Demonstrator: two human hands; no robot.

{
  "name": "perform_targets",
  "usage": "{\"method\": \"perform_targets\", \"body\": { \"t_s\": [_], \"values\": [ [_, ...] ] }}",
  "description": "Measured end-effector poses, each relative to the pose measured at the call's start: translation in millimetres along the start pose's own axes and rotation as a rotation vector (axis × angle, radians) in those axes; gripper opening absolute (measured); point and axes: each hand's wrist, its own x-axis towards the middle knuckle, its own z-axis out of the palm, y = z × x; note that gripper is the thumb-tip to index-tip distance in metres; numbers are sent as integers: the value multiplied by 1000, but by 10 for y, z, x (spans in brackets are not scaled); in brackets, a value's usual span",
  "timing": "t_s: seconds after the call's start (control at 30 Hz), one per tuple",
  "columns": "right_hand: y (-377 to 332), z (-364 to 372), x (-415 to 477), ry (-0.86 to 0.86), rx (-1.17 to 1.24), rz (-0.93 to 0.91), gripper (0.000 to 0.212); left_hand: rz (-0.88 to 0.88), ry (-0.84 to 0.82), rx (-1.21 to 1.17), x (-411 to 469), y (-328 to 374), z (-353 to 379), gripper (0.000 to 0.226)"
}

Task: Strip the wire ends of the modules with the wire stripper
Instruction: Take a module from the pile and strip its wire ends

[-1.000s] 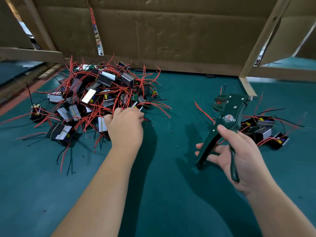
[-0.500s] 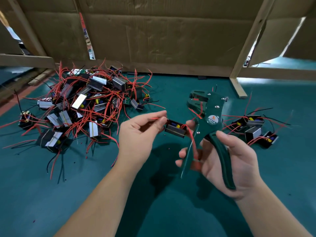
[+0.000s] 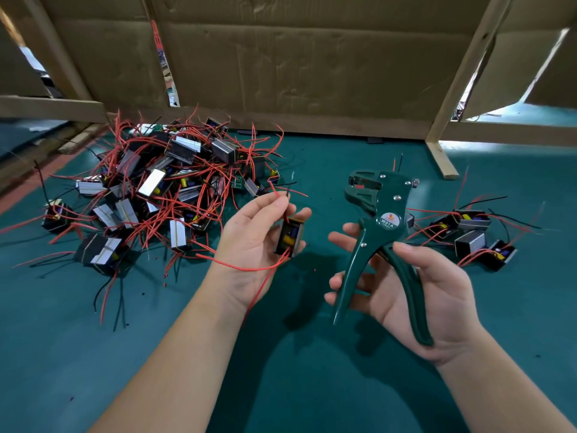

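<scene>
Left hand (image 3: 249, 245) pinches a module (image 3: 289, 237); right hand (image 3: 418, 295) holds the wire stripper (image 3: 379, 232).

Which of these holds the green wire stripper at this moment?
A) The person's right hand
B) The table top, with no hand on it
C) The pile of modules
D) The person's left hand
A: the right hand grips the wire stripper by its handles, while the left hand holds a module.
</scene>
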Motion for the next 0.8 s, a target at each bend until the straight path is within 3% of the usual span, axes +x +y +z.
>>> {"method": "perform_targets", "body": {
  "t_s": [0.23, 0.47, 0.8],
  "values": [
    [1, -6, -14, -119, -19, 103, 70, 18, -64, 179, -56, 10, 20, 11],
    [50, 25, -36, -201, -103, 191, 61, 289, -26, 517, -25, 36, -53, 22],
    [117, 21, -18, -74, -253, 138, 55, 437, -93, 640, -3, 10, -123, 8]
  ]
}}
